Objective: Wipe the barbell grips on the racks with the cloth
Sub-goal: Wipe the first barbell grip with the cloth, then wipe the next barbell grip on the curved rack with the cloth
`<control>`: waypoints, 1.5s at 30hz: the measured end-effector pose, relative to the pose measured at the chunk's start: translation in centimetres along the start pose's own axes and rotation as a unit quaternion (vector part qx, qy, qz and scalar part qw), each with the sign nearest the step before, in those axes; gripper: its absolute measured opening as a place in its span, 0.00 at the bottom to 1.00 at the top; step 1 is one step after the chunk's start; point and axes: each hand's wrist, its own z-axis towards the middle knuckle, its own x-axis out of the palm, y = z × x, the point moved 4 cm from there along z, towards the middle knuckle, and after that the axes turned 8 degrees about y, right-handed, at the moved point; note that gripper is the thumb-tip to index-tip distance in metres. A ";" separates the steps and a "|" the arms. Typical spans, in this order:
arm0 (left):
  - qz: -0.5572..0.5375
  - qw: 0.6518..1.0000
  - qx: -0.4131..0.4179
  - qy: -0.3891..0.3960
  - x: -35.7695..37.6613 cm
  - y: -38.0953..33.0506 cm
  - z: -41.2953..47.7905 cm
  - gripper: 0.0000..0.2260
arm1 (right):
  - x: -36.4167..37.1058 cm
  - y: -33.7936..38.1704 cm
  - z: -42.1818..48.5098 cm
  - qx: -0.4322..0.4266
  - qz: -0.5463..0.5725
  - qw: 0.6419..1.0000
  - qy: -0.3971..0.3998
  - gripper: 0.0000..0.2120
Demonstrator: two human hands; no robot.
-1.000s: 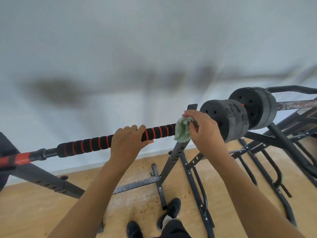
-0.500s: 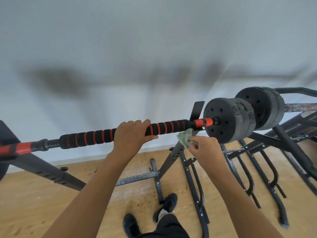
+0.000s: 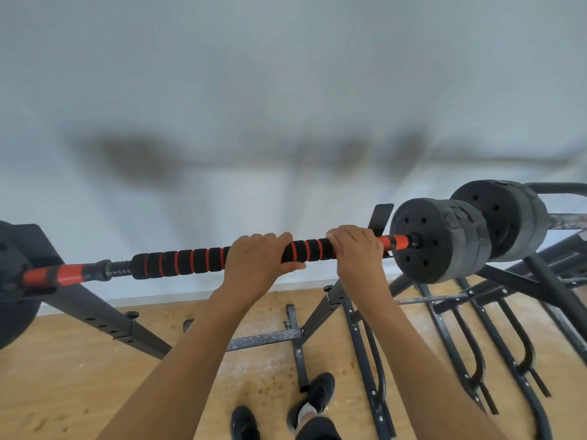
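A barbell lies across the black rack point(image 3: 330, 300), with a black foam grip point(image 3: 184, 258) ringed in orange. My left hand point(image 3: 257, 258) grips the foam near its middle, fingers curled over the top. My right hand point(image 3: 359, 255) is curled over the bar at the grip's right end, next to the orange sleeve point(image 3: 395, 241) and the black weight plates point(image 3: 441, 239). The green cloth does not show; it is hidden under my right hand.
A second loaded bar with black plates point(image 3: 505, 217) sits on a rack behind on the right. More black rack frames point(image 3: 470, 344) stand on the wooden floor at right. A dark plate point(image 3: 12, 281) hangs at the bar's left end. My shoes point(image 3: 314, 398) are below.
My right hand, with the cloth, dropped below the bar and then came up onto the grip's right end, covering the cloth. My left hand stayed on the grip.
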 end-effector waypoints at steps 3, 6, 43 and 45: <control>-0.005 1.000 -0.001 0.013 -0.1 0.0 0.1 0.24 | -1.3 -0.9 -1.1 -0.033 0.076 0.996 -0.038 0.14; -0.025 1.000 -0.002 0.013 0.0 0.1 -0.1 0.23 | -3.6 -1.0 -3.4 0.005 0.163 0.986 -0.036 0.14; -0.560 0.748 0.283 0.216 3.8 -69.2 -25.1 0.07 | -21.1 -37.1 -71.4 0.503 0.459 0.716 -0.151 0.03; -0.530 0.765 0.311 0.194 3.1 -71.6 -24.1 0.08 | -20.2 -40.1 -71.2 0.508 0.468 0.712 -0.128 0.07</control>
